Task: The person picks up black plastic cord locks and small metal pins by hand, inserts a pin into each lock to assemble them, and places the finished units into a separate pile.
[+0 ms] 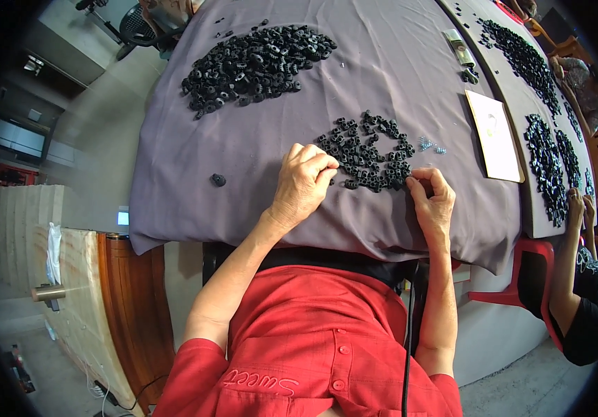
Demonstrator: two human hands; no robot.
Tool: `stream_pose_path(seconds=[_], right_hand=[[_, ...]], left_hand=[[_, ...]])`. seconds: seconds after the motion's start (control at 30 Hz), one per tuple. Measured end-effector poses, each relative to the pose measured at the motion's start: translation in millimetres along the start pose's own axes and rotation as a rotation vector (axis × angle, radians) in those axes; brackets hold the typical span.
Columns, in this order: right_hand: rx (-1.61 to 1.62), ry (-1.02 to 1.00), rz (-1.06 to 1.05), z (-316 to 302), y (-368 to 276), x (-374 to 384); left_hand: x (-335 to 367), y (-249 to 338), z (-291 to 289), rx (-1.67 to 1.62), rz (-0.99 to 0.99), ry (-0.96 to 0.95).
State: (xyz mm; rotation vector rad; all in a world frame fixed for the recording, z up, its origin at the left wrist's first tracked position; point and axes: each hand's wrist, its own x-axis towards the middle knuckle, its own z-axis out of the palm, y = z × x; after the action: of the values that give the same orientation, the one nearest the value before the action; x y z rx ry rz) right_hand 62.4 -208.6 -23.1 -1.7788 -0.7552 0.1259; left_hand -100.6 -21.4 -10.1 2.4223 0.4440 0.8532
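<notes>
A loose pile of small black plastic parts (365,154) lies on the cloth in front of me. My left hand (301,182) is closed in a pinch at the pile's left edge; what its fingertips hold, if anything, is too small to make out. On the pile's right edge my right hand (432,200) pinches a small black plastic part between thumb and forefinger. A few tiny clear-blue pieces, perhaps springs, (431,144) lie just beyond that hand. One black round part (218,180) sits alone to the left.
A bigger heap of black toothed round parts (257,66) covers the far left of the purple-grey cloth (410,76). To the right lie a pale flat board (495,135) and a small packet (459,48). Co-workers' hands (577,208) touch more black piles on the adjoining table.
</notes>
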Motion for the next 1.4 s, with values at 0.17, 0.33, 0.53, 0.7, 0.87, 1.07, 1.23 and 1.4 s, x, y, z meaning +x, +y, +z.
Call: stream_pose_path(seconds=[0.17, 0.33, 0.53, 0.7, 0.87, 1.07, 1.23, 1.4], right_hand=[[-0.006, 0.001, -0.018, 0, 0, 1], [0.004, 0.006, -0.007, 1, 2, 1], [0.022, 0.013, -0.063, 0, 2, -2], [-0.015, -0.127, -0.248, 12, -41, -12], [0.019, -0.303, -0.271, 35, -71, -20], [0.023, -0.366, -0.179, 46, -70, -31], [0.034, -0.388, -0.152, 54, -71, -37], [0.022, -0.389, -0.099, 58, -73, -40]], left_hand=[[-5, 20, 4, 0.069, 0.111, -0.093], [-3, 23, 7, 0.160, 0.100, -0.158], [-5, 23, 16, -0.140, 0.080, 0.057], [-26, 25, 10, -0.628, -0.298, -0.010], [-33, 29, -1, -0.880, -0.488, -0.042], [-41, 33, -3, -1.156, -0.711, 0.037], [-49, 29, -6, -1.134, -0.753, 0.064], [-53, 25, -8, -1.152, -0.764, 0.032]])
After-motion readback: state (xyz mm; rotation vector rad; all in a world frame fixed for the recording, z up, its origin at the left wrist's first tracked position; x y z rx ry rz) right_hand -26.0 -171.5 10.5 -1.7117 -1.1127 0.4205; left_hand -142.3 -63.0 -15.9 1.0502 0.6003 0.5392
